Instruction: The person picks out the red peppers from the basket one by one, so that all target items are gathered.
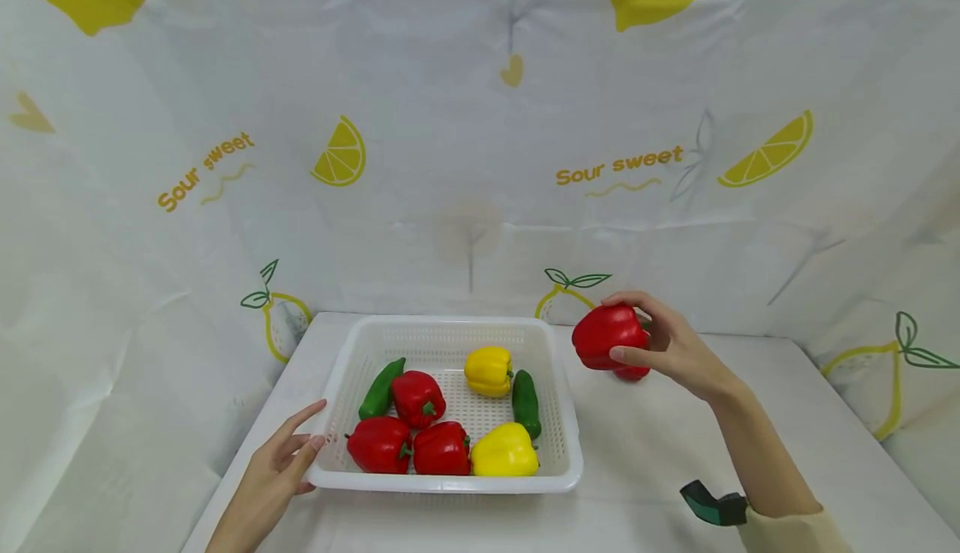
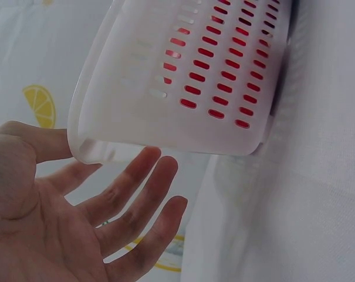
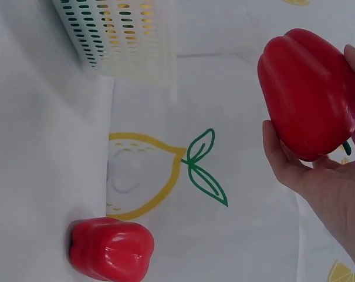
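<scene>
My right hand point(image 1: 667, 344) grips a red bell pepper point(image 1: 609, 336) up off the table, right of the white plastic basket point(image 1: 566, 444). In the right wrist view the fingers and thumb wrap the stem end of that red pepper point(image 3: 309, 94). Partly hidden behind it in the head view, another red bell pepper point(image 1: 632, 374) lies on the table. My left hand point(image 1: 273, 470) is at the basket's near left corner, thumb and fingertips right at the rim. The left wrist view shows its fingers point(image 2: 139, 205) loosely spread beside the slotted basket wall point(image 2: 165, 129).
Inside the basket lie red bell peppers point(image 1: 442, 449), yellow bell peppers point(image 1: 504, 451) and two long green peppers point(image 1: 527, 403). The white table point(image 1: 637, 453) reaches back to a lemon-printed sheet point(image 1: 450, 136), which also hangs at both sides.
</scene>
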Motion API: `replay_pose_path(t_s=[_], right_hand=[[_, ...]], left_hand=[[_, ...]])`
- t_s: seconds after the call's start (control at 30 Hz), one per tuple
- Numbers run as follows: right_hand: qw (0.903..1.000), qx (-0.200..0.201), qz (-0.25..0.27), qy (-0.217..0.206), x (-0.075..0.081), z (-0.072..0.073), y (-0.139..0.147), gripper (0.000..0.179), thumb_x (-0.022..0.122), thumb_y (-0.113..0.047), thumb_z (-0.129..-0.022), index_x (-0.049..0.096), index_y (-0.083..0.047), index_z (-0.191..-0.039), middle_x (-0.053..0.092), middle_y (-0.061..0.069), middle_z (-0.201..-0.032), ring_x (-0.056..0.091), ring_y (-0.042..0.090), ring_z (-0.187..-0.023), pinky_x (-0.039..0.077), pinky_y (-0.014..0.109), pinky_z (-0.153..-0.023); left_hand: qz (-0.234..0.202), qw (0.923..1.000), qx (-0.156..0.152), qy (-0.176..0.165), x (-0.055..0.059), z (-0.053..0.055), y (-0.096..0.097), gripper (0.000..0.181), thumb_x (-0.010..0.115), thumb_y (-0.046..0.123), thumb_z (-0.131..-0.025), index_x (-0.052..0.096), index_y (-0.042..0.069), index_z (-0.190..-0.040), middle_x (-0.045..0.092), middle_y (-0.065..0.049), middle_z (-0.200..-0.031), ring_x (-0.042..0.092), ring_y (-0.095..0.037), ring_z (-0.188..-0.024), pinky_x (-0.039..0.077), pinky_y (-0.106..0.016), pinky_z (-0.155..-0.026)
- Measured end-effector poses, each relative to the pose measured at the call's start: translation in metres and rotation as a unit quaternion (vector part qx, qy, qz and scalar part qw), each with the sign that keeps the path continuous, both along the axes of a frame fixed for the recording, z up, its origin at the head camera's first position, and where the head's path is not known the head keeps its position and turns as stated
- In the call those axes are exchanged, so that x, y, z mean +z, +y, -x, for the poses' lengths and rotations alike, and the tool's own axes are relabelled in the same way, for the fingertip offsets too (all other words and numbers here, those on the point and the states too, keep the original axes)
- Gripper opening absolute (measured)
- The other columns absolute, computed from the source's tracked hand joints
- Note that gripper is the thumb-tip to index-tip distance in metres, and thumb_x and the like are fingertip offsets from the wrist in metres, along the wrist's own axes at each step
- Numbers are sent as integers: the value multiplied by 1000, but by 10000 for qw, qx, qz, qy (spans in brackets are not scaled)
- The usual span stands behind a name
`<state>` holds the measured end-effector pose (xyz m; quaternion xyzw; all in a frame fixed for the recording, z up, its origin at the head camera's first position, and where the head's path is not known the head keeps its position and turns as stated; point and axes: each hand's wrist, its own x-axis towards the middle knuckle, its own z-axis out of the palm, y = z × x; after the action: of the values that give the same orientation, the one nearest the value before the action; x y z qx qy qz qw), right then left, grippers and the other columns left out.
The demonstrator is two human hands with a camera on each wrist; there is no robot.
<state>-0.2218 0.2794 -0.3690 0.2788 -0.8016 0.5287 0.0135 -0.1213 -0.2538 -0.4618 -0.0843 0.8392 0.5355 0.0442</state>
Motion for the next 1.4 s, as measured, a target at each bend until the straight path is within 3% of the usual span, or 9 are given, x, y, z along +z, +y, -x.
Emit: replay_pose_path(t_s=[0.23,0.63,0.77,0.93,1.27,1.4], right_hand=[[9997,-127,214,-57,-1,-4,6,76,78,5,-88,44,-15,-153,56,-7,-144,65,11,-122,68,33,-82],[9991,-72,398,107,-10,-5,16,76,71,8,-90,42,-5,-159,53,-5,-148,66,8,-124,67,30,-85],[9989,-77,464,18,-12,-4,19,73,66,9,-92,41,-4,-159,55,-1,-145,67,10,-122,68,31,-86],[9992,-140,343,-168,-10,-5,21,73,63,6,-94,39,-8,-162,52,-7,-151,63,9,-127,67,31,-89],[9934,590,889,-423,-12,-3,27,70,47,8,-100,36,-13,-166,49,-5,-154,56,9,-133,64,27,-95],[9944,555,819,-365,-13,-3,27,70,49,9,-101,35,-11,-166,48,-5,-155,56,8,-133,64,26,-95]], left_hand=[[15,10000,-23,31,-1,1,-1,60,66,36,-109,45,25,-164,72,-23,-135,75,-30,-113,69,-46,-80],[23,10000,-11,-28,-1,1,-1,61,66,39,-108,44,26,-164,72,-22,-135,75,-27,-110,69,-48,-81],[-11,10000,-17,0,-1,1,-1,61,67,39,-108,45,25,-164,72,-22,-135,75,-28,-110,69,-48,-81],[49,10000,-8,-41,-2,1,-1,63,67,42,-108,44,25,-164,71,-23,-136,75,-29,-111,69,-49,-81],[85,10000,-10,-12,-2,2,-1,64,66,43,-108,43,26,-164,71,-23,-136,76,-28,-109,69,-48,-80],[65,9999,-39,72,-2,2,-1,62,65,42,-108,44,24,-164,71,-23,-135,76,-28,-109,69,-48,-80]])
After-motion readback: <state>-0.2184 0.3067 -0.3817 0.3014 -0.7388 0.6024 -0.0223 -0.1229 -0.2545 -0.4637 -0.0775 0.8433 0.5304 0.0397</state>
